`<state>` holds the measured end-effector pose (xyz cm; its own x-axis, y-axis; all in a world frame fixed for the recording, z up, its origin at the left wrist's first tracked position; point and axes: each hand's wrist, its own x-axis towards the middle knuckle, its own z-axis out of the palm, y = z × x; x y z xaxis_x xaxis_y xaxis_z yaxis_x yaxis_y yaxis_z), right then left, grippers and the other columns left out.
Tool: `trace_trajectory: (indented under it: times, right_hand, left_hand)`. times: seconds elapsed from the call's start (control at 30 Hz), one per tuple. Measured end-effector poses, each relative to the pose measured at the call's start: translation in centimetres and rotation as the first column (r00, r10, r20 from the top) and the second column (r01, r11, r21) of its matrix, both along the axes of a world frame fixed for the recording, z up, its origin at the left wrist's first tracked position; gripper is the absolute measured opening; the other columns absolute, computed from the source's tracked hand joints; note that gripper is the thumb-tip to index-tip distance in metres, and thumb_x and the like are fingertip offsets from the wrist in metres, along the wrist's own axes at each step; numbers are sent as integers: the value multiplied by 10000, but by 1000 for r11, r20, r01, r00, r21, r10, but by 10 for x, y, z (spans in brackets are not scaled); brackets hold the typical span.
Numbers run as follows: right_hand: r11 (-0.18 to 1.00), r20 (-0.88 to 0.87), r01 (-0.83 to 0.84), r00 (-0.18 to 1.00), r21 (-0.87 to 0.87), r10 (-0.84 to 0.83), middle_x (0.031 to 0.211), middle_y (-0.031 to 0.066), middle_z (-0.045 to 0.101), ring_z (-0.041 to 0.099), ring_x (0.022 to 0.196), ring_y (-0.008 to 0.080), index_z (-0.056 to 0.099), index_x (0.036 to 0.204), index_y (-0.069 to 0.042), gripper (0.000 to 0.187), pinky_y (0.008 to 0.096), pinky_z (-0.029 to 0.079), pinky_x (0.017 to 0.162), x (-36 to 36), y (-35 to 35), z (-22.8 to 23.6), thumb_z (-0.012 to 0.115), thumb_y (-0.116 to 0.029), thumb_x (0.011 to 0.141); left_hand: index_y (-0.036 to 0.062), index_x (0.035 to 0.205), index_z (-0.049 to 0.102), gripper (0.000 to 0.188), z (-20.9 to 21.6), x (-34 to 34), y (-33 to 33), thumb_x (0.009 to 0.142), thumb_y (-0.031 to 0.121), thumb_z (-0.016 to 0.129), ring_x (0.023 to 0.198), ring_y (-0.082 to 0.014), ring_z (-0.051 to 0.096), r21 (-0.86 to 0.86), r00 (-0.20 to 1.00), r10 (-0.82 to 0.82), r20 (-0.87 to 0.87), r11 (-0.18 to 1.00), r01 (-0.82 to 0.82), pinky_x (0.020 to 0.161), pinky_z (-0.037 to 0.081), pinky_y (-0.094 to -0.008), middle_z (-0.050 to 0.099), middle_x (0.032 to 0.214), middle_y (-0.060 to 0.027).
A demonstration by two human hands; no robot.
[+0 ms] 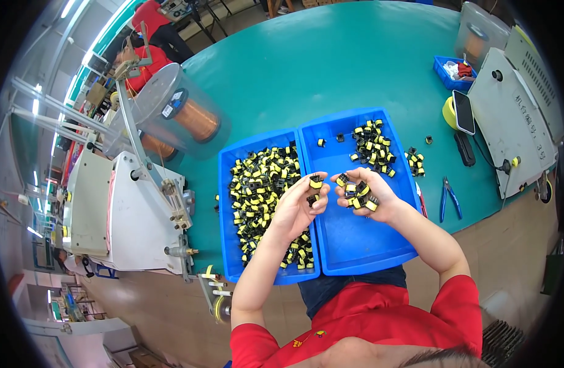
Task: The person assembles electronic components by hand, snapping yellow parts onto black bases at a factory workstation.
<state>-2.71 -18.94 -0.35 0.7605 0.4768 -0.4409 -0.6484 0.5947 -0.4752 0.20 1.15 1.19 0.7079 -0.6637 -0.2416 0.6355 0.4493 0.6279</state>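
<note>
My left hand (293, 208) is closed on two small black coil bobbins wrapped in yellow tape, one bobbin (316, 181) held at the fingertips and the other lower by the fingers. Beside it, my right hand (381, 191) cups a handful of several taped coil bobbins (359, 195). Both hands are above the two blue trays, close together but apart. A heap of the same bobbins (257, 190) fills the left blue tray (227, 245). In the right blue tray (361, 245), a smaller pile (374, 147) lies at the far right, with two loose bobbins near the far edge.
A winding machine (141, 208) and a clear-covered copper wire spool (197, 119) stand left. On the right are a grey machine (512, 116), a phone (463, 112), blue-handled cutters (450, 199), a small blue basket (453, 73) and loose bobbins (415, 162). People in red sit far left.
</note>
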Motion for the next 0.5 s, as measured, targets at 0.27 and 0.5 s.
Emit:
trace_trajectory:
  times: [0.27, 0.5]
  right_hand:
    - [994, 115, 44, 993, -99, -33, 727, 43, 543, 560, 646, 168, 473, 1149, -112, 314, 204, 328, 323, -8, 7, 7, 367, -322, 941]
    - [999, 47, 17, 999, -45, -14, 663, 32, 475, 527, 630, 172, 495, 1111, -128, 309, 216, 266, 299, -5, 12, 2, 408, -355, 919]
  left_hand:
    - [4, 1144, 491, 313, 0, 4, -2, 968, 243, 391, 638, -108, 422, 192, 996, 37, 82, 980, -52, 542, 334, -218, 550, 873, -72]
    - [19, 1104, 522, 257, -15, 6, -4, 902, 175, 555, 797, -80, 515, 457, 714, 72, 696, 722, -519, 694, 418, -212, 572, 934, -49]
